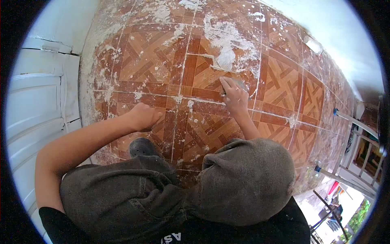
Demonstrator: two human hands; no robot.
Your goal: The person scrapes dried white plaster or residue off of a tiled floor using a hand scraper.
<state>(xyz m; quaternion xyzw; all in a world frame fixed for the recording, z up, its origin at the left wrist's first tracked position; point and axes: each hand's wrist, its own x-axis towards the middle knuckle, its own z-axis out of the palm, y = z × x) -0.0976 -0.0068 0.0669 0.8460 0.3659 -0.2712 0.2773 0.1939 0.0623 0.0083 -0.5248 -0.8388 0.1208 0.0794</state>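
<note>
Nearest to the camera are the bent knees in grey trousers point(243, 183) and a dark shoe point(142, 147) on the tiled floor point(150, 53). The left hand point(144, 117) is closed in a fist and rests on a tile, holding nothing I can see. The right hand point(235, 95) is further away, clamped on a small flat scraper point(239, 84), its blade against the tile. Beyond it a big white plaster patch point(225, 40) is not removed yet, and many splashes remain; the tiles near the knees look cleaner.
</note>
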